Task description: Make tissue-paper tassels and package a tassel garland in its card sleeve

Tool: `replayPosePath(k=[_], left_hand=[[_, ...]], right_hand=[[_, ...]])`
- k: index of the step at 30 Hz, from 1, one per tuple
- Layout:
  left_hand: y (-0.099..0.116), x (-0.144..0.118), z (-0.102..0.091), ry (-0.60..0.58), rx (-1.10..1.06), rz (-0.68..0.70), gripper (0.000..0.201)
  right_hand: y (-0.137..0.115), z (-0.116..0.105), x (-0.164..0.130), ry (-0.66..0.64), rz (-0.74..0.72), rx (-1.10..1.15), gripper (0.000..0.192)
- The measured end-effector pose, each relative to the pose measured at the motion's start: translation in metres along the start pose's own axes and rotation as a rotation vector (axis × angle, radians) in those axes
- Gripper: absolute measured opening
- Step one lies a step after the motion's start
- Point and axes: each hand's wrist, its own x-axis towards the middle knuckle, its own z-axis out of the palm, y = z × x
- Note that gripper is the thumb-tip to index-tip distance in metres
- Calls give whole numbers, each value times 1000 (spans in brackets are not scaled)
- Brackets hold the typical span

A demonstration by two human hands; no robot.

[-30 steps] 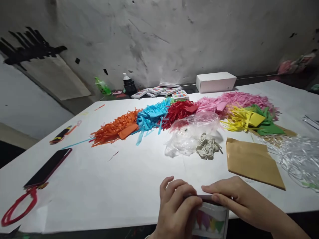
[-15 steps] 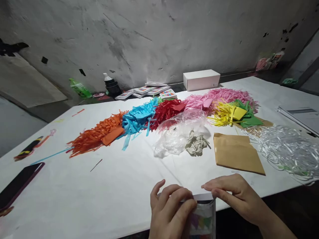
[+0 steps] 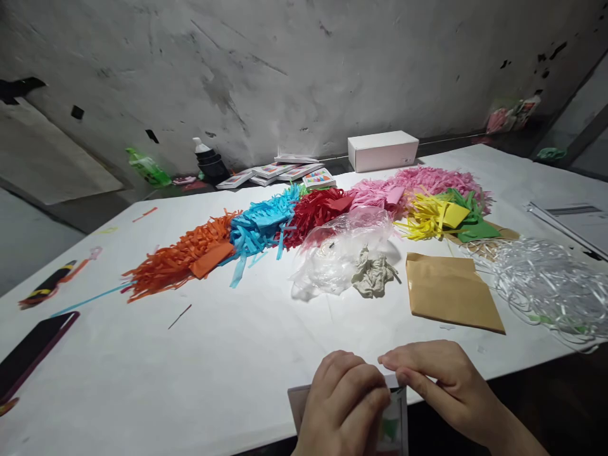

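At the table's near edge, I hold a flat box (image 3: 398, 418) with a colourful picture on its front. My left hand (image 3: 344, 405) is closed over it, fingers curled across the front and top, hiding much of the picture. The thumb and fingers of my right hand (image 3: 441, 380) pinch the white top edge at the box's right corner. A brown envelope (image 3: 453, 291) lies just beyond my right hand. Past my left hand are a clear plastic bag (image 3: 318, 272) and a crumpled grey cloth (image 3: 374, 272).
Behind lie orange (image 3: 175, 259), blue (image 3: 263, 221), red (image 3: 316, 215) and pink (image 3: 441, 183) tassel heaps. Flat boxes (image 3: 273, 170) and a white carton (image 3: 382, 152) stand by the wall. White string (image 3: 546, 278) is at right, a phone (image 3: 35, 351) at left.
My left hand has shifted right and its fingers have drawn together over the top of the box. More of the box's left side shows. My right hand is slightly lower at the same corner.
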Motion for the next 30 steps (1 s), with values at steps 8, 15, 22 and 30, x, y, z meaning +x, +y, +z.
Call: replayPosePath(k=[8, 15, 22, 30], left_hand=[[1, -1, -1, -3, -25, -13, 9], [1, 0, -1, -38, -83, 2, 8], [1, -1, 2, -44, -73, -5, 7], [8, 7, 3, 8, 35, -15, 17]], right_hand=[[-2, 0, 0, -11, -42, -51, 18], [0, -5, 1, -64, -5, -31, 20], [-1, -5, 2, -56, -72, -43, 23], [-6, -8, 2, -89, -62, -62, 23]])
